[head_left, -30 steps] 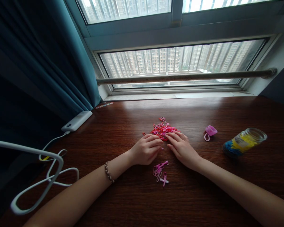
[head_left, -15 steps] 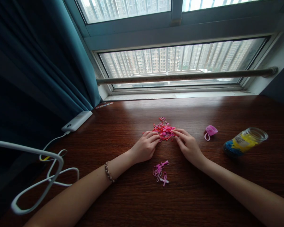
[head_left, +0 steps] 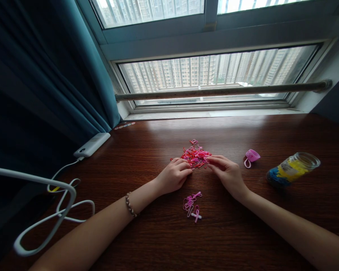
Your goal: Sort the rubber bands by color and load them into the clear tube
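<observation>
A heap of small pink and red looped clips (head_left: 197,153), much like paper clips, lies on the dark wooden table. My left hand (head_left: 175,175) rests at the heap's left edge, its fingers curled together; whatever they may hold is hidden. At the right edge, my right hand (head_left: 226,173) pinches a pink clip between thumb and forefinger. Closer to me, between my forearms, is a smaller group of pink clips (head_left: 189,203). A pink one crosses a short white piece (head_left: 199,216) there.
To the right sit a pink cap with a loop (head_left: 252,155) and a tilted glass jar (head_left: 292,169) with yellow and blue contents. A white power bank (head_left: 92,145) with a looping white cable (head_left: 64,188) lies left, by the blue curtain (head_left: 98,82). A window is behind.
My right hand has drawn slightly back to the right, its thumb and forefinger closing into a pinch at the heap's edge. My left hand has hardly moved.
</observation>
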Demonstrator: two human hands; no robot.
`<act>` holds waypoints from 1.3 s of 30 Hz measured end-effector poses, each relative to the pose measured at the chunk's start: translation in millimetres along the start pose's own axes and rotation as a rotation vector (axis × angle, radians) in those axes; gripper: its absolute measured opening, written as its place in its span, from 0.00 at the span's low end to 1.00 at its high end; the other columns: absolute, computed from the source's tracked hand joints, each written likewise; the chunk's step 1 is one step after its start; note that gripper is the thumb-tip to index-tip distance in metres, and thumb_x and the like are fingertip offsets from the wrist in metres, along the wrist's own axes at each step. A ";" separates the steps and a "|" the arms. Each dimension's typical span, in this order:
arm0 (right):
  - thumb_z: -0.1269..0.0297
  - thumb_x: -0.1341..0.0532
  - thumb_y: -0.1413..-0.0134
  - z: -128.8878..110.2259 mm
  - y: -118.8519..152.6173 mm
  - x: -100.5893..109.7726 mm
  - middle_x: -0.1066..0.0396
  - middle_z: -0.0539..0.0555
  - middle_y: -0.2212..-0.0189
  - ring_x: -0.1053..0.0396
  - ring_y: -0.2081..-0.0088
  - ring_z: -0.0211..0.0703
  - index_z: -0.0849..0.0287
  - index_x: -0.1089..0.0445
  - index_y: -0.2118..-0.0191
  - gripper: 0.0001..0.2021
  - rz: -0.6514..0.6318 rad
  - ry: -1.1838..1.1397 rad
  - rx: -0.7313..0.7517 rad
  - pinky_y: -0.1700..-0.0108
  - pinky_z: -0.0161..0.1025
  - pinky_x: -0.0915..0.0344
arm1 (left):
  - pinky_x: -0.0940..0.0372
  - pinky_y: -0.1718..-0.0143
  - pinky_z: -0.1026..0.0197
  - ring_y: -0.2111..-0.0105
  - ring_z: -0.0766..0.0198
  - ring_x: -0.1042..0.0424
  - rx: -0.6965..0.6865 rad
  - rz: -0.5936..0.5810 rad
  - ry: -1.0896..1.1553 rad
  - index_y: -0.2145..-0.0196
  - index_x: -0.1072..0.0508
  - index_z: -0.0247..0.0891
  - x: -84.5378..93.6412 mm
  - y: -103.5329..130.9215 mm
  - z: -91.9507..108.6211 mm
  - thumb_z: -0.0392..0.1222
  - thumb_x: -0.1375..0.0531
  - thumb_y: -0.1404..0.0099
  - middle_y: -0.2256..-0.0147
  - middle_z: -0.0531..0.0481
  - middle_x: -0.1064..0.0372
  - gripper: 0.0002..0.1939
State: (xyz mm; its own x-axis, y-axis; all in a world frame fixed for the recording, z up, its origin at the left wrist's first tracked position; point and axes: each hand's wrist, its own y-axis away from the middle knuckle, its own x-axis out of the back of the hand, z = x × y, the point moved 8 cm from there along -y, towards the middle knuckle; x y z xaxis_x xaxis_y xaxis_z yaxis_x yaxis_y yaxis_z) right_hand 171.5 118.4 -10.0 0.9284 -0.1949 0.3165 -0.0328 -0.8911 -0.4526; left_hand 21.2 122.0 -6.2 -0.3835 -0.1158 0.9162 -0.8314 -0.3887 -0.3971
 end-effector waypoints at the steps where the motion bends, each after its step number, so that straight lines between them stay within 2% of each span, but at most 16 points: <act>1: 0.65 0.42 0.50 2.2 -0.1 1.1 0.29 0.54 0.63 0.33 0.59 0.44 0.56 0.28 0.63 0.09 0.011 -0.027 -0.018 0.54 0.42 0.36 | 0.42 0.55 0.54 0.57 0.59 0.37 0.000 -0.002 0.003 0.62 0.30 0.36 -0.4 0.2 -0.1 0.32 0.49 0.40 0.62 0.46 0.32 0.11; 6: 0.60 0.39 0.54 14.8 -1.3 4.6 0.27 0.54 0.67 0.31 0.63 0.46 0.59 0.28 0.68 0.09 0.051 -0.117 -0.136 0.57 0.44 0.35 | 0.41 0.55 0.55 0.58 0.60 0.37 0.039 0.028 0.030 0.62 0.30 0.35 -0.2 0.8 -3.3 0.32 0.50 0.40 0.62 0.44 0.32 0.11; 12: 0.59 0.38 0.56 19.5 -1.0 3.3 0.27 0.54 0.71 0.30 0.68 0.43 0.61 0.29 0.70 0.10 0.045 -0.152 -0.242 0.62 0.39 0.35 | 0.41 0.57 0.57 0.60 0.61 0.36 0.078 0.037 0.046 0.65 0.30 0.35 -1.1 0.5 -7.5 0.36 0.49 0.38 0.65 0.46 0.32 0.08; 16: 0.58 0.38 0.57 19.6 -0.3 1.8 0.28 0.54 0.72 0.30 0.70 0.42 0.62 0.30 0.71 0.11 0.037 -0.157 -0.253 0.66 0.37 0.34 | 0.43 0.55 0.54 0.59 0.59 0.38 0.101 0.023 0.002 0.68 0.30 0.36 0.1 -0.4 -8.4 0.40 0.48 0.38 0.65 0.46 0.33 0.08; 21: 0.57 0.39 0.55 18.7 0.1 -0.4 0.28 0.55 0.72 0.31 0.71 0.42 0.62 0.31 0.71 0.11 0.015 -0.138 -0.232 0.67 0.38 0.35 | 0.44 0.56 0.55 0.59 0.60 0.38 0.125 -0.012 -0.027 0.69 0.32 0.36 -0.9 -1.9 -8.8 0.39 0.50 0.37 0.66 0.47 0.34 0.09; 27: 0.59 0.39 0.55 16.1 -0.1 0.7 0.28 0.57 0.67 0.31 0.64 0.45 0.61 0.32 0.73 0.10 0.034 -0.168 -0.208 0.60 0.41 0.35 | 0.43 0.57 0.56 0.61 0.61 0.38 0.134 0.038 0.021 0.69 0.35 0.35 4.1 -1.3 -10.0 0.36 0.52 0.37 0.65 0.45 0.34 0.07; 30: 0.58 0.39 0.56 19.3 1.3 0.6 0.28 0.56 0.68 0.30 0.66 0.44 0.61 0.33 0.75 0.10 0.034 -0.154 -0.229 0.61 0.41 0.34 | 0.44 0.57 0.55 0.62 0.62 0.37 0.067 0.061 0.095 0.68 0.37 0.36 12.1 -0.5 -2.1 0.35 0.51 0.38 0.66 0.46 0.34 0.05; 33: 0.57 0.38 0.56 24.6 2.9 -0.3 0.28 0.55 0.74 0.30 0.72 0.42 0.61 0.33 0.73 0.11 0.024 -0.128 -0.275 0.67 0.39 0.33 | 0.44 0.57 0.54 0.64 0.62 0.36 -0.088 0.035 0.165 0.68 0.37 0.36 17.8 0.6 17.0 0.35 0.50 0.40 0.68 0.47 0.33 0.03; 36: 0.59 0.37 0.58 25.6 2.6 -2.2 0.29 0.54 0.74 0.30 0.72 0.41 0.61 0.35 0.70 0.12 0.016 -0.197 -0.286 0.69 0.38 0.33 | 0.43 0.57 0.53 0.66 0.61 0.36 -0.258 -0.016 0.192 0.68 0.37 0.36 18.0 3.9 38.9 0.35 0.49 0.42 0.70 0.47 0.32 0.04; 39: 0.59 0.38 0.57 23.4 1.3 -5.1 0.29 0.54 0.73 0.30 0.72 0.41 0.61 0.36 0.67 0.13 -0.006 -0.268 -0.271 0.69 0.38 0.33 | 0.42 0.58 0.54 0.67 0.61 0.35 -0.336 -0.053 0.182 0.69 0.36 0.37 15.1 6.5 48.8 0.36 0.50 0.42 0.72 0.47 0.32 0.05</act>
State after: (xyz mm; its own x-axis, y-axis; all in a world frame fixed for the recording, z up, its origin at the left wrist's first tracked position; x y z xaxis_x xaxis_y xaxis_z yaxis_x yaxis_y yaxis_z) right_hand 175.4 127.8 -31.8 0.9916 -0.1070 0.0730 -0.0903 -0.9751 -0.2026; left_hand 29.6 73.1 7.7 -0.3765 0.0723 0.9236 -0.9258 -0.0648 -0.3724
